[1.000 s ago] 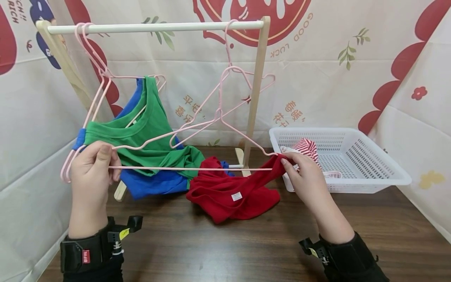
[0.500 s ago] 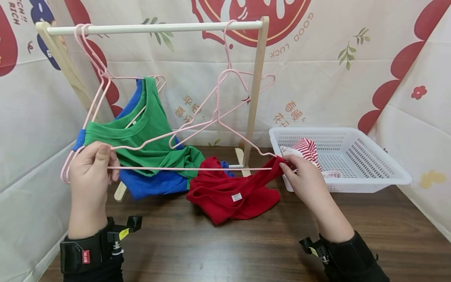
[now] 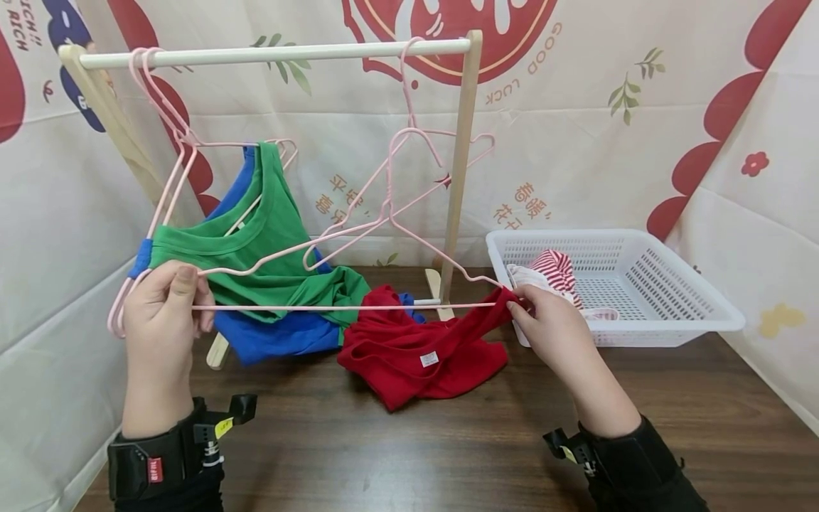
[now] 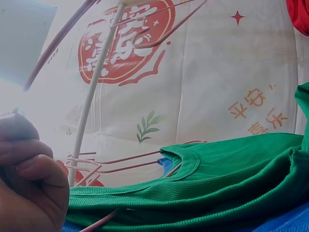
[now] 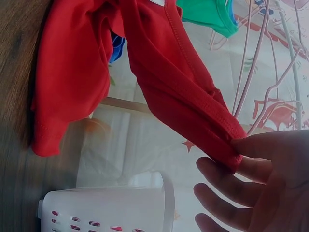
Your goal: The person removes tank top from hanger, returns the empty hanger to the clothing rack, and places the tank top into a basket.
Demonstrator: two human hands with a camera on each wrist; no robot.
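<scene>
My left hand [image 3: 163,313] grips one end of a pink clothes hanger [image 3: 307,308], held level in front of the rack. The hanger's far end goes into a strap of a red tank top [image 3: 416,355]. Thumb and fingers of my right hand [image 3: 550,323] pinch that strap around the hanger's tip, and the right wrist view shows the red strap [image 5: 193,101] stretched up to them. The rest of the red top lies bunched on the table, a white label [image 3: 429,359] showing. Behind my left hand hangs a green tank top [image 3: 256,242], seen close in the left wrist view.
A rack with a white rail [image 3: 275,53] and wooden posts stands at the back. A blue top [image 3: 281,338] hangs behind the green one. A pink hanger [image 3: 406,92] hangs near the right post [image 3: 459,171]. The white basket [image 3: 665,334] at right holds striped cloth [image 3: 555,274].
The held hanger's hook has shifted slightly left, and my right hand has edged a little along the red strap. The whole head view has moved slightly.
</scene>
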